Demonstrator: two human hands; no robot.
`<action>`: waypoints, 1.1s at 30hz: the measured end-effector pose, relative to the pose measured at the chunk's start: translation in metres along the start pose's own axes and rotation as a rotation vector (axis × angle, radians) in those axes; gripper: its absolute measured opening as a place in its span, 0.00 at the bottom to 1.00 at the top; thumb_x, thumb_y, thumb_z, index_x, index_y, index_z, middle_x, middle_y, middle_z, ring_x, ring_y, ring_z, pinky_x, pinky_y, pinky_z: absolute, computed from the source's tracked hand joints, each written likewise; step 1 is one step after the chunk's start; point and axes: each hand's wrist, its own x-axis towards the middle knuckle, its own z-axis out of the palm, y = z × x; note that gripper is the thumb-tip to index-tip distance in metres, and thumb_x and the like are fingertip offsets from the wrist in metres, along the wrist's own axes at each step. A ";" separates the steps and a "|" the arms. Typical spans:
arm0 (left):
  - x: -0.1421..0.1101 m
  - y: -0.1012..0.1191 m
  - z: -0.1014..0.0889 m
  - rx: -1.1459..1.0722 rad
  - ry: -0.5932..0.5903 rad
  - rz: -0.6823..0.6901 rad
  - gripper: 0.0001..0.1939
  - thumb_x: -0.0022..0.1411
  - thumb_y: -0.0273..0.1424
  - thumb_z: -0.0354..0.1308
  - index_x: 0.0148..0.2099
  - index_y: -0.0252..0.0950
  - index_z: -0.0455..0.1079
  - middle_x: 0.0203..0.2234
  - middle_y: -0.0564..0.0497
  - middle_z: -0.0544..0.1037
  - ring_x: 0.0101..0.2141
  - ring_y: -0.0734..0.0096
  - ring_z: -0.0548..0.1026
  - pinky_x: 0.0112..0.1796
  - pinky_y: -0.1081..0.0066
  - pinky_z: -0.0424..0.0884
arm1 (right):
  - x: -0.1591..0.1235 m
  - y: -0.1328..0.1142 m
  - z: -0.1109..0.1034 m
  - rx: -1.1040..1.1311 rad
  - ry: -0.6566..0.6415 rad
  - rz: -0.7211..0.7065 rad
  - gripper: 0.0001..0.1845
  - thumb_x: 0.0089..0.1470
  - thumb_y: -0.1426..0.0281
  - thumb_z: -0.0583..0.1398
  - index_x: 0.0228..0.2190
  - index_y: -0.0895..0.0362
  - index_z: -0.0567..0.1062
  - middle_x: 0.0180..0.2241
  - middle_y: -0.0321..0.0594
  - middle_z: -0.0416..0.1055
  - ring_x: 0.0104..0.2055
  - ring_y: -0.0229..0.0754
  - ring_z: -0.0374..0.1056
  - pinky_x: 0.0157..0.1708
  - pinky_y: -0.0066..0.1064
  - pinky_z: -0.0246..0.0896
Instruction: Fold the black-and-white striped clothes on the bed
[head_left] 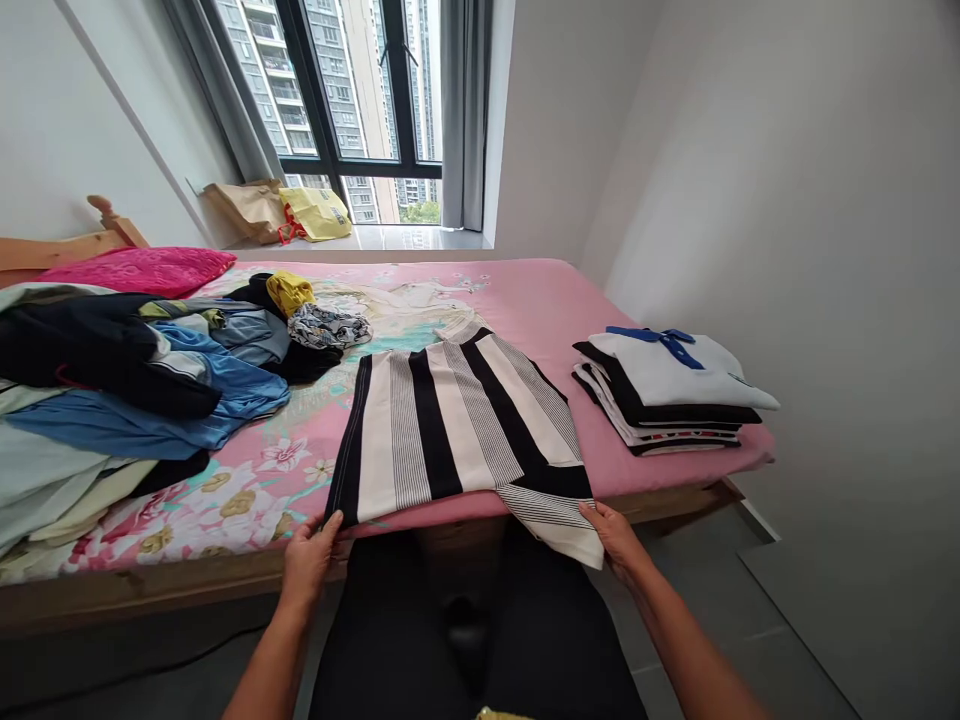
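Observation:
A black and cream striped shirt [435,420] lies spread on the near edge of the bed, its collar pointing away from me. My left hand [311,555] pinches the shirt's near left corner between thumb and fingers. At the near right, my right hand [613,535] grips a sleeve that hangs past the mattress edge. One side of the shirt looks folded inward, with that sleeve lying across toward me.
A loose heap of clothes [150,380] covers the bed's left side, beside a bright pink pillow [142,270]. To the right stands a stack of folded clothes [667,390]. A brown paper bag [247,208] and a yellow bag [319,212] rest on the windowsill.

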 end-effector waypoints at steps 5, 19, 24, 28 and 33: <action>-0.050 -0.032 0.046 0.053 0.002 0.368 0.21 0.49 0.44 0.60 0.40 0.36 0.62 0.22 0.56 0.68 0.24 0.73 0.68 0.27 0.73 0.64 | -0.009 -0.005 0.005 0.114 -0.008 0.026 0.18 0.41 0.60 0.67 0.33 0.58 0.75 0.34 0.42 0.77 0.37 0.47 0.73 0.36 0.34 0.69; -0.154 -0.018 0.210 0.629 -0.544 1.201 0.09 0.58 0.31 0.55 0.42 0.41 0.71 0.45 0.47 0.72 0.48 0.60 0.67 0.53 0.54 0.52 | -0.026 -0.027 0.021 0.255 -0.029 0.025 0.19 0.42 0.62 0.67 0.36 0.58 0.74 0.30 0.39 0.76 0.30 0.43 0.72 0.28 0.31 0.67; -0.141 0.006 0.225 0.671 -0.599 1.073 0.14 0.66 0.28 0.40 0.39 0.37 0.67 0.31 0.51 0.75 0.36 0.69 0.71 0.49 0.60 0.55 | -0.025 -0.031 0.023 0.205 -0.003 0.033 0.19 0.37 0.58 0.68 0.27 0.57 0.70 0.13 0.24 0.59 0.11 0.26 0.49 0.13 0.22 0.54; -0.137 0.021 0.241 0.698 -0.604 1.035 0.13 0.66 0.30 0.39 0.40 0.36 0.65 0.30 0.51 0.75 0.34 0.69 0.71 0.45 0.62 0.58 | -0.022 -0.032 0.025 0.153 -0.006 0.055 0.21 0.36 0.56 0.68 0.27 0.56 0.69 0.12 0.21 0.53 0.11 0.25 0.45 0.15 0.24 0.60; -0.136 0.025 0.246 0.813 -0.649 1.137 0.17 0.50 0.32 0.59 0.43 0.37 0.63 0.33 0.50 0.74 0.37 0.63 0.70 0.47 0.60 0.56 | -0.020 -0.032 0.021 0.080 0.016 0.059 0.20 0.39 0.56 0.66 0.29 0.57 0.69 0.12 0.22 0.52 0.12 0.25 0.45 0.16 0.26 0.63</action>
